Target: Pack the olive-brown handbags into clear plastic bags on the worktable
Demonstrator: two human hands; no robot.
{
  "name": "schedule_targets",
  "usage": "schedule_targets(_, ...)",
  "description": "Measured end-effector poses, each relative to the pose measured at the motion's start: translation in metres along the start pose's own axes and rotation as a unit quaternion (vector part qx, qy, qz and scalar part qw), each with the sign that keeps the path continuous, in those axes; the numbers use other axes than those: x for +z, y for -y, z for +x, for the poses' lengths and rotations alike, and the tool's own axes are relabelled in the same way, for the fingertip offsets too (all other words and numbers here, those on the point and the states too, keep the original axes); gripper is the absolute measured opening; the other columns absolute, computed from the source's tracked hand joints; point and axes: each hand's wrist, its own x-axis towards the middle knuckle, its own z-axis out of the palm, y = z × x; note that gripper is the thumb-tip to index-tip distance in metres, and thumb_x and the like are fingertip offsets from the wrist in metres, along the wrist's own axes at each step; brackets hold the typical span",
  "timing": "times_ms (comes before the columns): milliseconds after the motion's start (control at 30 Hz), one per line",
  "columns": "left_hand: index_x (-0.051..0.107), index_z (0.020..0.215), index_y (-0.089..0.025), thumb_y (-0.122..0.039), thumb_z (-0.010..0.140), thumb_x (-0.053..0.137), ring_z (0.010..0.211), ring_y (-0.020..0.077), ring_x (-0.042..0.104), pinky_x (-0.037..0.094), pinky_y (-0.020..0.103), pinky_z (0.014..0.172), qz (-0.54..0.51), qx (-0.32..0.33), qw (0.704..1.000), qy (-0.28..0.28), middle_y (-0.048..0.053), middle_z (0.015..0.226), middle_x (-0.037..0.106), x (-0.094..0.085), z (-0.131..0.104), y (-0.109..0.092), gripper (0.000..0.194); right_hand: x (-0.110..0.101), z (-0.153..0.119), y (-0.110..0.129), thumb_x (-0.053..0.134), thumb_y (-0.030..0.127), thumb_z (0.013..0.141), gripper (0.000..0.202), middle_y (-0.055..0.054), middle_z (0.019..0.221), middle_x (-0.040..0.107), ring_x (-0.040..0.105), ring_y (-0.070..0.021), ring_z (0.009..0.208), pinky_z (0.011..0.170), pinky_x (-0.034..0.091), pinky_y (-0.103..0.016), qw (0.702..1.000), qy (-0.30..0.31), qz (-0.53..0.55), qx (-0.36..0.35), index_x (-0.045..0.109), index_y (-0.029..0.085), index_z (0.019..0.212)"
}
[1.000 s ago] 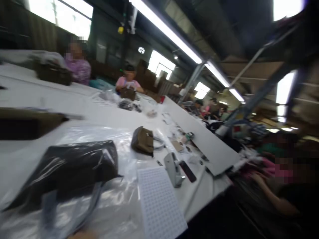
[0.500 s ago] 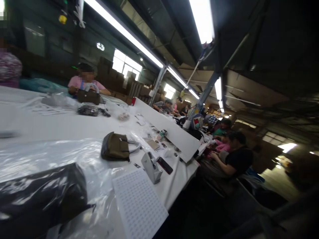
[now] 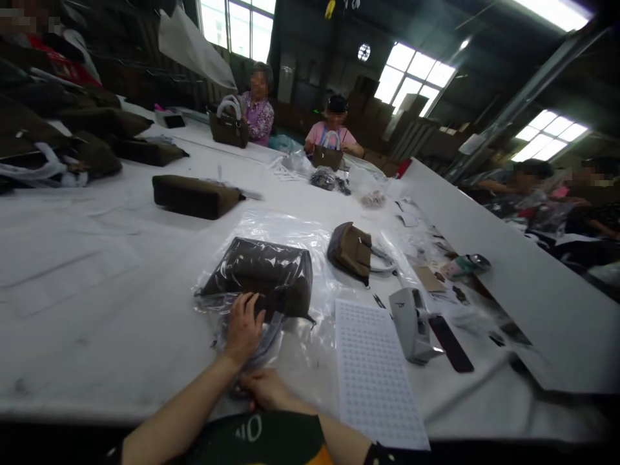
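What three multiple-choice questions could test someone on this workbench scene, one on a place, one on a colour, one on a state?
1. Where does the white dotted sheet lie relative to the bagged handbag?
A. To its right
B. Under it
C. Far behind it

2. What colour is the table?
A. Green
B. White
C. Red

3. How is the left hand placed?
A. Raised in the air
B. Holding a phone
C. Flat on the plastic bag

Answers: A, the sheet sits right of the handbag; B, the tabletop is white; C, the palm presses the plastic by the handbag.
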Motion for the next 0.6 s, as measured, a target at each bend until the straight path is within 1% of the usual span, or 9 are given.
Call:
schedule_targets(133, 0.046, 0.127, -0.011, -0.030, 0.092, 0.038, 0.125, 0.0325, 0.034, 0.032, 0.051, 0.104, 0.016, 0.035, 0.999, -0.038, 0.016, 0.128, 0.044, 0.016, -0.010, 0.007, 0.041, -0.010, -0.026, 0.012, 0.068, 0.056, 0.046, 0.045, 0.005, 0.054, 0.051, 0.052, -0.0141, 0.042, 0.041, 0.041, -0.025, 0.997, 0.028, 0.073, 0.028, 0.064, 0.024, 0.077)
schedule_targets(167, 0.046, 0.128, -0.013, -0.030, 0.092, 0.037, 0.124, 0.0325, 0.035, 0.033, 0.052, 0.103, 0.015, 0.042, 0.998, -0.045, 0.016, 0.128, 0.044, 0.018, -0.010, 0.011, 0.041, -0.021, -0.038, 0.017, 0.073, 0.050, 0.042, 0.047, 0.005, 0.056, 0.054, 0.055, -0.0151, 0.048, 0.047, 0.044, -0.026, 0.996, 0.032, 0.077, 0.019, 0.067, 0.026, 0.082)
schedule_targets(233, 0.043, 0.131, -0.017, -0.029, 0.093, 0.035, 0.124, 0.0325, 0.037, 0.034, 0.054, 0.102, 0.004, 0.051, 0.997, -0.059, 0.014, 0.127, 0.046, 0.021, -0.009, 0.019, 0.041, -0.058, -0.067, 0.026, 0.075, 0.041, 0.047, 0.042, 0.004, 0.064, 0.061, 0.059, -0.0162, 0.061, 0.057, 0.046, -0.026, 0.997, -0.004, 0.074, -0.037, 0.070, 0.028, 0.086)
schedule_targets(267, 0.040, 0.134, -0.019, -0.029, 0.093, 0.034, 0.124, 0.0324, 0.038, 0.034, 0.055, 0.102, -0.008, 0.053, 0.996, -0.070, 0.013, 0.127, 0.047, 0.022, -0.008, 0.022, 0.042, -0.084, -0.082, 0.029, 0.073, 0.039, 0.053, 0.033, 0.002, 0.067, 0.064, 0.059, -0.0164, 0.064, 0.060, 0.046, -0.027, 0.993, -0.056, 0.073, -0.076, 0.071, 0.027, 0.084)
schedule_targets(333, 0.031, 0.139, -0.027, -0.027, 0.094, 0.032, 0.124, 0.0308, 0.039, 0.035, 0.057, 0.102, -0.047, 0.049, 0.994, -0.091, 0.008, 0.130, 0.047, 0.023, -0.006, 0.025, 0.046, -0.149, -0.112, 0.031, 0.065, 0.041, 0.066, 0.023, -0.002, 0.072, 0.067, 0.059, -0.0169, 0.065, 0.062, 0.047, -0.028, 0.955, -0.243, 0.078, -0.151, 0.070, 0.022, 0.078)
schedule_targets(400, 0.022, 0.142, -0.035, -0.029, 0.093, 0.035, 0.127, 0.0290, 0.037, 0.033, 0.057, 0.106, -0.088, 0.033, 0.990, -0.108, 0.000, 0.140, 0.039, 0.022, -0.004, 0.023, 0.051, -0.222, -0.143, 0.025, 0.061, 0.047, 0.069, 0.035, -0.004, 0.074, 0.066, 0.060, -0.0177, 0.069, 0.066, 0.049, -0.030, 0.856, -0.490, 0.070, -0.150, 0.066, 0.018, 0.087)
schedule_targets(433, 0.019, 0.142, -0.038, -0.031, 0.092, 0.039, 0.129, 0.0282, 0.034, 0.031, 0.056, 0.108, -0.102, 0.025, 0.988, -0.113, -0.005, 0.144, 0.032, 0.021, -0.002, 0.020, 0.055, -0.258, -0.158, 0.018, 0.057, 0.051, 0.071, 0.044, -0.005, 0.082, 0.066, 0.060, -0.0185, 0.077, 0.071, 0.049, -0.031, 0.819, -0.554, 0.065, -0.135, 0.061, 0.017, 0.100)
schedule_targets(533, 0.012, 0.141, -0.044, -0.035, 0.088, 0.049, 0.134, 0.0258, 0.027, 0.025, 0.052, 0.114, -0.116, -0.001, 0.987, -0.112, -0.017, 0.148, 0.017, 0.019, 0.004, 0.012, 0.065, -0.336, -0.200, -0.001, 0.047, 0.050, 0.081, 0.058, -0.009, 0.102, 0.061, 0.058, -0.0193, 0.091, 0.077, 0.049, -0.033, 0.764, -0.639, 0.039, -0.078, 0.040, 0.013, 0.125)
schedule_targets(600, 0.010, 0.140, -0.047, -0.037, 0.087, 0.050, 0.135, 0.0247, 0.025, 0.024, 0.051, 0.115, -0.119, -0.027, 0.986, -0.111, -0.021, 0.147, 0.015, 0.019, 0.004, 0.010, 0.067, -0.359, -0.211, -0.002, 0.048, 0.046, 0.086, 0.053, -0.010, 0.103, 0.059, 0.058, -0.0194, 0.089, 0.075, 0.050, -0.036, 0.764, -0.643, 0.008, -0.044, 0.039, 0.012, 0.126)
